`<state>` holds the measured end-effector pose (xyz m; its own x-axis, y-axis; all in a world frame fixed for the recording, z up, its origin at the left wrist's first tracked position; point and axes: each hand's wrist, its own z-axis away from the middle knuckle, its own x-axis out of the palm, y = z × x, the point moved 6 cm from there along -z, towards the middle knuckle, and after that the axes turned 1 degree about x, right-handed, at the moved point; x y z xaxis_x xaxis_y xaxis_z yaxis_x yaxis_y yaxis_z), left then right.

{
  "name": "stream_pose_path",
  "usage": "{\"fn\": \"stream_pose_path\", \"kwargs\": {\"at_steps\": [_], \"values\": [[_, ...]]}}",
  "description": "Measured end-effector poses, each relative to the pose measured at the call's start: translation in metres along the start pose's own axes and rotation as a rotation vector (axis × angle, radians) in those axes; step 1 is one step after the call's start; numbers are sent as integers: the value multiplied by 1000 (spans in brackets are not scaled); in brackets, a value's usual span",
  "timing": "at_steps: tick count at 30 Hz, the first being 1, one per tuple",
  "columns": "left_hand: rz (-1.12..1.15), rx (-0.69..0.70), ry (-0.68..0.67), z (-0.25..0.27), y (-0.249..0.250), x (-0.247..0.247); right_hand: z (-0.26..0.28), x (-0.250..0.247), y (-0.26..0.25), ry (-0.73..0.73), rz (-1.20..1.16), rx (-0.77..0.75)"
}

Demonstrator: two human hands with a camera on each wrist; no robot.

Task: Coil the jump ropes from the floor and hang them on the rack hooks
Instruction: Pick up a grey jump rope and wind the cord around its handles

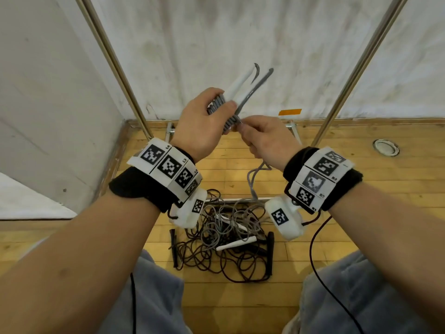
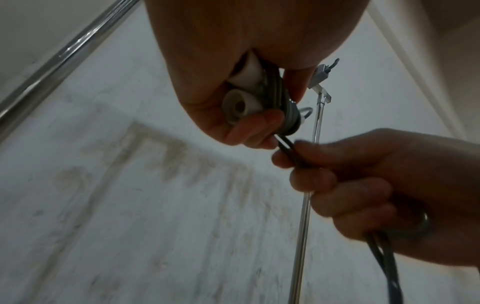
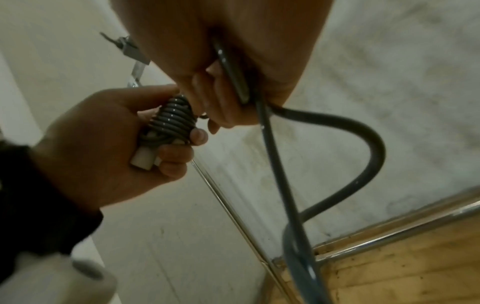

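My left hand (image 1: 207, 116) grips a grey jump rope's two white handles (image 1: 237, 86) side by side, with grey cord wound in tight turns (image 3: 172, 120) around them. The handle ends (image 2: 240, 106) show under the left palm. Just to the right, my right hand (image 1: 265, 138) pinches the loose grey cord (image 3: 272, 148) close to the winding; a doubled loop of it hangs below the fist toward the floor. A rack hook (image 2: 324, 70) sits on a chrome rail high above the hands. More tangled ropes (image 1: 224, 235) lie on the floor between my knees.
Two slanted chrome rack poles (image 1: 115, 66) (image 1: 361, 71) frame the hands against a stained white wall. The floor pile mixes dark brown and grey cords, black handles (image 1: 271, 247) and a white handle (image 1: 234, 244). Wooden floor (image 1: 361, 189) spreads around, with a round metal fitting (image 1: 386, 147) at right.
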<state>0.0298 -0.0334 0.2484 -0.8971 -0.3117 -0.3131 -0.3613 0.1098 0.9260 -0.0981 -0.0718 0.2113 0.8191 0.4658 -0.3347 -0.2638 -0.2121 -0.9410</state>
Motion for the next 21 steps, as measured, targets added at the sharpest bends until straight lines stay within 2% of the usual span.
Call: {"fn": "stream_pose_path", "kwargs": {"at_steps": [4, 9, 14, 16, 18, 21], "values": [[-72, 18, 83, -6, 2, -11, 6, 1, 6, -76, 313, -42], [-154, -10, 212, -11, -5, -26, 5, -10, 17, -106, 302, 52], [-242, -35, 326, -15, -13, -42, 2, -13, 19, -103, 378, 46], [-267, -45, 358, -16, -15, -48, 0, -14, 25, -107, 418, 91], [-268, -68, 347, -18, -17, -50, -1, -19, 33, -130, 487, 187], [-292, -158, 228, -19, -24, -40, -3, -27, 40, -83, 617, 291]]}}
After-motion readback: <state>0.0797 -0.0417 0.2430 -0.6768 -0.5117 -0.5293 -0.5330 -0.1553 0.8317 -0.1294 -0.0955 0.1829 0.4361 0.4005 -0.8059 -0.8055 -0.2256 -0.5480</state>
